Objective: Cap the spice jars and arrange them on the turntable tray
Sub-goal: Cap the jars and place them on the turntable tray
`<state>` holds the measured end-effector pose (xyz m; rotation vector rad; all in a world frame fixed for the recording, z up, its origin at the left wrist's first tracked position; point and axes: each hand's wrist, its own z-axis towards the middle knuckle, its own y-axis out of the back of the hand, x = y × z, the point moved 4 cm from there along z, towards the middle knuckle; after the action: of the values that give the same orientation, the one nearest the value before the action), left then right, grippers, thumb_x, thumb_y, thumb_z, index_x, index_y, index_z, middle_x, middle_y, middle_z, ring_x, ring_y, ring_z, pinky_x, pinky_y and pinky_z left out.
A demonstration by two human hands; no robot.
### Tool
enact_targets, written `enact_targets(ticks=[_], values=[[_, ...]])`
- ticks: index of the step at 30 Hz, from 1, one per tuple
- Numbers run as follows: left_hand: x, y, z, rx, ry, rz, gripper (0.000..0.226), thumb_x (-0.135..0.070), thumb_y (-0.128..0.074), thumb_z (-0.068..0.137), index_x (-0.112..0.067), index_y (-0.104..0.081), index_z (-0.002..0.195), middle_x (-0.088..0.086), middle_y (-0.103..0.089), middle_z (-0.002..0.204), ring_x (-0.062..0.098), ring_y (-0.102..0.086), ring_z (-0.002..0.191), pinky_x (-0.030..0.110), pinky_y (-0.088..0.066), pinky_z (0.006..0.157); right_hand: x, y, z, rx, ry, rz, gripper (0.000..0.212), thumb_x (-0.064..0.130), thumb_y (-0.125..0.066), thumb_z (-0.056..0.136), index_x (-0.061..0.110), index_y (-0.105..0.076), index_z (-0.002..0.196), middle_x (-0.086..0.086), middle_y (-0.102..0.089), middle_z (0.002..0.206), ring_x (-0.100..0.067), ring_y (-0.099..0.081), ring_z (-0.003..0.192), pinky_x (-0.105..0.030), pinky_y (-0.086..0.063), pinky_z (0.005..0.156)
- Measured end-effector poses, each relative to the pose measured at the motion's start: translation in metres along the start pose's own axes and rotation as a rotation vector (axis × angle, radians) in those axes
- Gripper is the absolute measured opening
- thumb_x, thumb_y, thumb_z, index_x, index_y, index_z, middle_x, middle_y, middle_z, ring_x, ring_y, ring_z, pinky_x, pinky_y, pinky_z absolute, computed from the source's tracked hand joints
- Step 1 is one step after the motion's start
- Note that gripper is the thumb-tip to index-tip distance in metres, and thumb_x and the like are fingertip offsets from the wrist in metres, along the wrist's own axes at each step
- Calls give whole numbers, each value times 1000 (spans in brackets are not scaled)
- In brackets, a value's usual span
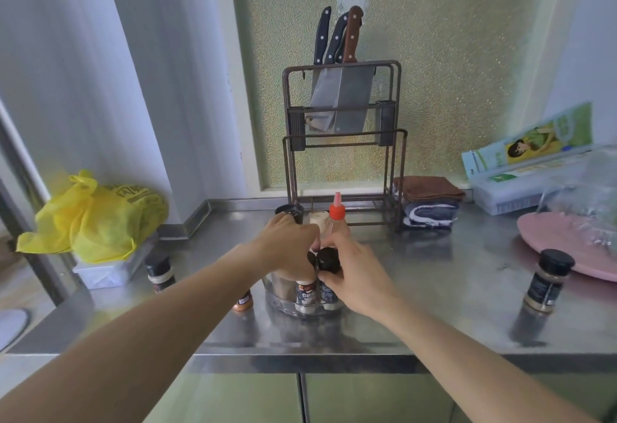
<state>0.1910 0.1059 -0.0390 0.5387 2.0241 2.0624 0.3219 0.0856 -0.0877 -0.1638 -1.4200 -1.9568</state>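
My right hand grips the jar; left hand clasps its neighbour at 9 o'clock. I seat it upright on the tray.

Light: soft daylight came through the frosted window.
Glare: dull sheen lay on the steel counter.
Edges: wide-angle bending, slightly blurred.

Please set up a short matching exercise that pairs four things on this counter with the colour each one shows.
Things:
1. plastic bag
2. plate
3. squeeze bottle cap
4. top folded cloth

Colours:
A. red
B. brown
C. yellow
D. pink

Pairs: 1-C, 2-D, 3-A, 4-B
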Motion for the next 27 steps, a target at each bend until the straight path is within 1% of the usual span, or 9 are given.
enact_targets(ticks=[5,9,12,14,15,17,19,23,27], values=[[4,-1,-8,12,27,-39,64,-47,-73,72,-31,-52,130,-4,-65,111,26,-47,116,37,-34,108,-3,-2,-4,-5,-34,45,57,29,-77,86,26,-45,133,2,-61,131,-15,-64,95,-32,-54,80],[-12,17,-20,-115,24,-139,59,-48,-70,79,-31,-54,133,-7,-64,125,24,-51,120,34,-37,94,-10,36,-20,-64,-53,5,55,32,-75,88,26,-47,134,9,-59,128,-5,-56,81,-27,-51,82],[-49,31,-22,-260,-16,-272,46,-43,-68,86,-31,-57,129,-6,-63,126,22,-53,125,33,-42,91,-47,81,-40,-163,-137,-162,49,36,-68,92,24,-48,136,5,-57,130,-14,-62,94,-35,-52,89],[-77,30,-14,-319,-38,-378,47,-40,-67,89,-28,-57,133,-1,-61,133,23,-52,130,37,-44,104,-79,112,-54,-262,-208,-345,43,35,-66,93,22,-52,132,0,-57,127,-22,-60,109,-39,-52,84],[-95,27,-6,-328,-59,-428,48,-40,-67,90,-27,-56,135,0,-60,135,24,-52,131,38,-41,109,-93,127,-61,-317,-247,-441,39,34,-67,92,21,-56,127,-4,-59,122,-26,-60,110,-39,-52,80],[-134,16,16,-312,-95,-520,50,-41,-68,90,-26,-55,136,1,-61,135,24,-54,129,35,-41,106,-123,155,-76,-426,-333,-568,35,28,-73,86,15,-63,116,-11,-63,110,-35,-61,103,-41,-52,73],[-178,-1,41,-271,-110,-618,52,-39,-70,89,-22,-55,136,3,-62,135,25,-56,129,34,-43,103,-151,175,-90,-484,-410,-632,35,25,-74,81,11,-66,113,-16,-65,106,-39,-60,100,-44,-50,80],[-257,-33,78,-165,-99,-830,60,-33,-71,90,-20,-49,145,6,-59,141,27,-54,133,36,-43,109,-196,180,-108,-347,-565,-547,49,31,-72,85,14,-57,129,-17,-63,118,-40,-57,109,-44,-46,89],[-311,-41,86,-71,-101,-949,43,-12,-57,97,-7,-53,139,21,-63,136,39,-59,126,41,-45,106,-221,175,-116,-252,-592,-391,39,21,-70,88,15,-57,124,-17,-66,113,-38,-63,103,-41,-49,76]])
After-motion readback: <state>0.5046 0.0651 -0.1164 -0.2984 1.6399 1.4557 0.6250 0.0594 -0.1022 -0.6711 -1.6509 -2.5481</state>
